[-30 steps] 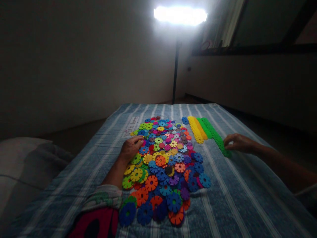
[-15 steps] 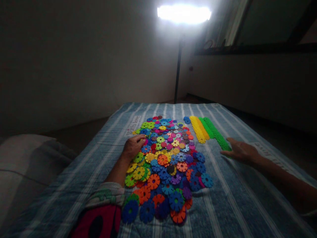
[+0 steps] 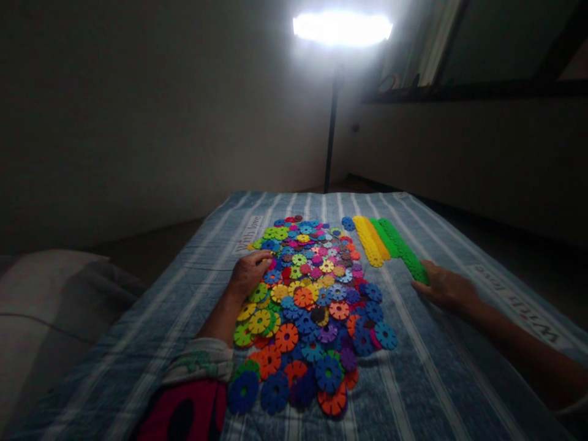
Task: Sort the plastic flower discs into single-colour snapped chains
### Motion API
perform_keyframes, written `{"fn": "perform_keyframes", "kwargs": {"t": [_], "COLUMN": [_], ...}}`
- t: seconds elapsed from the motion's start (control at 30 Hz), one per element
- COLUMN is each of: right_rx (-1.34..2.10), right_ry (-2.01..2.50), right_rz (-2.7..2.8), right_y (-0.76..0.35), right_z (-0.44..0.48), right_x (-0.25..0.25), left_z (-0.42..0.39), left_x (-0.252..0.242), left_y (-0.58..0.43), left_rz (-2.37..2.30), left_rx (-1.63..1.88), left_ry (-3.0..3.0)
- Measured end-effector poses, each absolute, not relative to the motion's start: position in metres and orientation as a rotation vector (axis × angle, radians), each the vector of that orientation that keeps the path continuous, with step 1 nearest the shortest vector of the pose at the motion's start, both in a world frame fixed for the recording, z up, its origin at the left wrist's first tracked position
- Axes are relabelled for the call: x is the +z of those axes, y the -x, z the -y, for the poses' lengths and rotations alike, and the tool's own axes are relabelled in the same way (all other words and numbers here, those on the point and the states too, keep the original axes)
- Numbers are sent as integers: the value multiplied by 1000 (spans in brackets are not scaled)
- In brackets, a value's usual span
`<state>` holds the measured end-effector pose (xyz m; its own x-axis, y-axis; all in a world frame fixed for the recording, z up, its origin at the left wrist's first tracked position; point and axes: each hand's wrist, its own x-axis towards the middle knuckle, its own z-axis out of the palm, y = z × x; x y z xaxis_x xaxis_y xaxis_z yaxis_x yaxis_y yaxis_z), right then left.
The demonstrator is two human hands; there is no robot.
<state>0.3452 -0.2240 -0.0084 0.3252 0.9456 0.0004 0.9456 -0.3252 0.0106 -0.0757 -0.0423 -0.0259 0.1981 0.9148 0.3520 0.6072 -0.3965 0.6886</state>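
A broad pile of flower-shaped, notched plastic discs [image 3: 303, 297] in many colours lies on the striped cloth. My left hand [image 3: 250, 274] rests at the pile's left edge, its fingers curled together on the discs; what they hold, if anything, is hidden. To the right of the pile, overlapping discs form long rows: a yellow row [image 3: 369, 242], a shorter green row [image 3: 384, 237] and a longer green row [image 3: 404, 252]. My right hand [image 3: 445, 285] grips the near end of the longer green row between thumb and fingers. A few blue discs [image 3: 348, 223] lie left of the yellow row's far end.
The blue-and-white striped cloth [image 3: 193, 343] covers the whole table or bed surface. A bright lamp [image 3: 342, 29] on a dark pole [image 3: 331, 141] stands beyond the far edge. Pale fabric [image 3: 50, 306] sits at the left, with a thin cord across it.
My right thumb has moved in against the green row's near end, where thumb and fingers were wider apart. My left hand stays in place on the pile.
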Motion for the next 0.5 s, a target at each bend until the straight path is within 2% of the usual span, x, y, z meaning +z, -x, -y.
{"fn": "perform_keyframes", "kwargs": {"t": [0.4, 0.5], "right_rx": [-29, 66], "right_ry": [-2602, -2573], "right_rz": [-1699, -1724], "right_y": [-342, -338], "right_z": [215, 213], "right_x": [-8, -4], "left_z": [45, 46], "left_x": [-30, -31], "left_y": [75, 75], "left_rz": [-1420, -1413], "left_rx": [1062, 1077], "left_ry": [-2071, -2053]}}
